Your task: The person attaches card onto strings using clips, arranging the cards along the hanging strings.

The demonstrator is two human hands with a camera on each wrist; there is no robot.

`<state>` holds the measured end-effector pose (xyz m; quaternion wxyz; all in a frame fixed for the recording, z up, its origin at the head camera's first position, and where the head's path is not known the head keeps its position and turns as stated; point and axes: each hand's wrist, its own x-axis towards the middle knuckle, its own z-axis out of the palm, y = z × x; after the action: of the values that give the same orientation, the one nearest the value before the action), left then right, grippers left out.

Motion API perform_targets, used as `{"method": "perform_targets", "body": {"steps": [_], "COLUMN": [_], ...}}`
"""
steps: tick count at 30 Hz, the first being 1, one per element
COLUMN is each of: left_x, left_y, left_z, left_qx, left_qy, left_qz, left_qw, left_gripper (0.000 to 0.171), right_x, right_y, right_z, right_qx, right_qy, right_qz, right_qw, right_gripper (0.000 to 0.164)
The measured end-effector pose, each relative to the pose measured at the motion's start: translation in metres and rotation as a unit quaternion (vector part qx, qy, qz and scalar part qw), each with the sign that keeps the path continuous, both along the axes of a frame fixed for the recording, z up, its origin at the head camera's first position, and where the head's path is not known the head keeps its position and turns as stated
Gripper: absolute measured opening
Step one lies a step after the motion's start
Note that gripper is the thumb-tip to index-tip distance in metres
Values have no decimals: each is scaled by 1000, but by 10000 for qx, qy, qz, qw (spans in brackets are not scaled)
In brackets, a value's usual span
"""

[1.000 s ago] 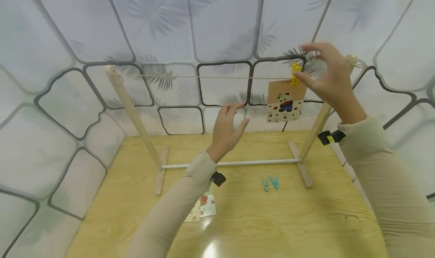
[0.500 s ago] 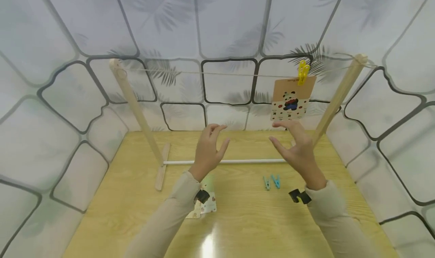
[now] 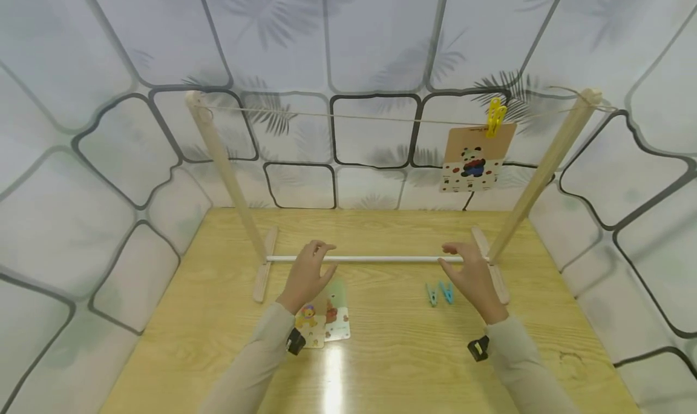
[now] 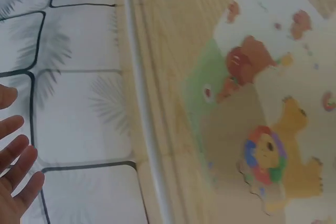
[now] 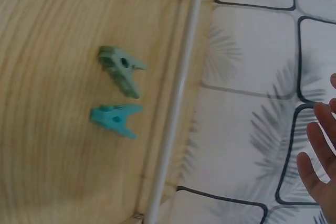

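Note:
My left hand (image 3: 306, 276) hovers with nothing in it above two overlapping picture cards. The lion card (image 4: 294, 150) partly covers the green-and-white bear card (image 4: 247, 51). My right hand (image 3: 472, 279), also holding nothing, has thumb and fingers apart near two clothespins. The grey-green clothespin (image 5: 119, 70) and the blue clothespin (image 5: 116, 119) lie side by side on the table. On the string (image 3: 381, 118) hangs a panda card (image 3: 475, 160), fixed near its top right corner by a yellow clothespin (image 3: 495, 118).
A wooden left post (image 3: 229, 175) and right post (image 3: 544, 172) carry the string. A white rod (image 3: 381, 258) joins their feet low across the wooden table (image 3: 403, 365). A patterned cloth wall (image 3: 376, 39) stands behind and at both sides.
My right hand has come down from the yellow clothespin to near the two loose clothespins. My left hand has moved down and left toward the cards. The panda card stays hanging.

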<state>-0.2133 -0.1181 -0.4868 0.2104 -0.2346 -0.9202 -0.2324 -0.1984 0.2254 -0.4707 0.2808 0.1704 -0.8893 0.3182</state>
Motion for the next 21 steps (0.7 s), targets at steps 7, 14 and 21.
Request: {"method": "perform_targets", "body": {"steps": [7,14,21], "left_x": [8,15,16], "left_y": [-25,-45,-56], "left_z": [-32,-58,-68], "left_qx": [-382,-450,-723], "left_qy": [-673,-1096,-1264], "left_qz": [178,269,134], "left_qw": [9968,9926,9893], "left_gripper": [39,38,44], "right_x": [-2,-1,1], "right_y": [13,13,3], "right_z": [-37,-65,-80], "right_qx": [179,530,907], "right_qy": [-1039,-2570,-2954], "right_qz": [-498,-431,-370], "right_qw": [9932,9640,9503], "right_gripper": [30,35,38]}}
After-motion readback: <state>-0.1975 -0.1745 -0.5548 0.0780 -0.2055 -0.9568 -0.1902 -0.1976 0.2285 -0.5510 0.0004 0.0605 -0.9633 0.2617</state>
